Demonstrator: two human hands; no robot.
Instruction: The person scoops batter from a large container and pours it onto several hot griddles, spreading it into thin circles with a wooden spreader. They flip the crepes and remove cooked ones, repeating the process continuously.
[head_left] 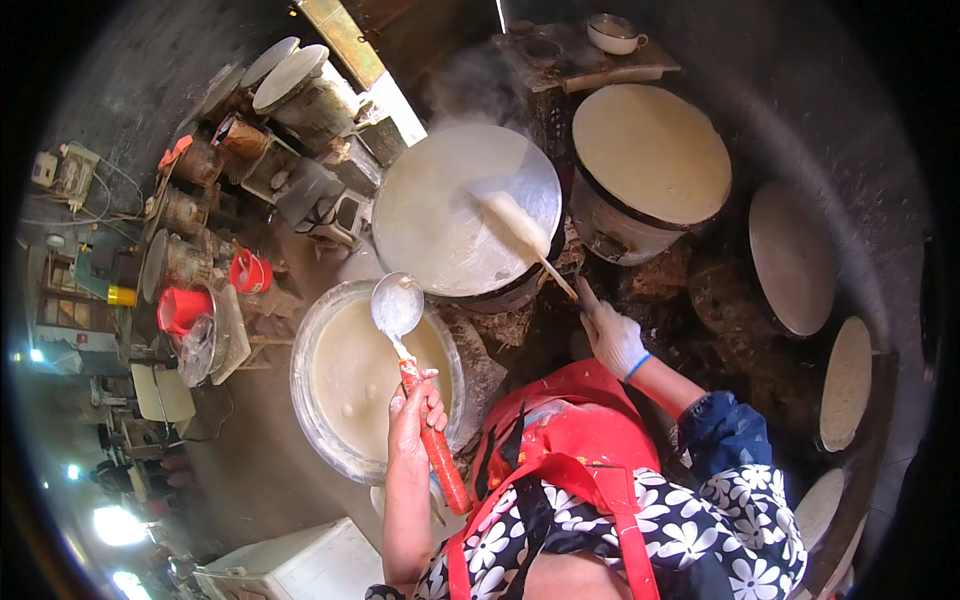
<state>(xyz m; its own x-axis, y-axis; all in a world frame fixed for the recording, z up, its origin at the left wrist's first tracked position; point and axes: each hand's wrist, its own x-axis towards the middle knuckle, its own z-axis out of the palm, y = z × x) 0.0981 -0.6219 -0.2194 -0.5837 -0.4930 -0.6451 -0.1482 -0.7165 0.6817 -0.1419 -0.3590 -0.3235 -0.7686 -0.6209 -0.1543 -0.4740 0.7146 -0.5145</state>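
Note:
My left hand (413, 412) is wrapped around the red handle of a metal ladle (397, 304), whose bowl is coated with pale batter. The ladle is over a large round tub (303, 385) of pale, creamy batter (355, 360). My right hand (614, 336), in a white glove with a blue cuff edge, grips the thin handle end of a paddle (515, 221). The paddle's broad whitish blade rests on a big round griddle (440, 215) that carries a thin pale layer. Faint steam rises behind the griddle.
A second drum-like stove with a pale round top (655, 150) stands at the far right; more round griddles (793, 257) line the right side. A white cup (615, 35) sits on a ledge at the back. Red buckets (185, 309) and a white box (300, 570) are on the left.

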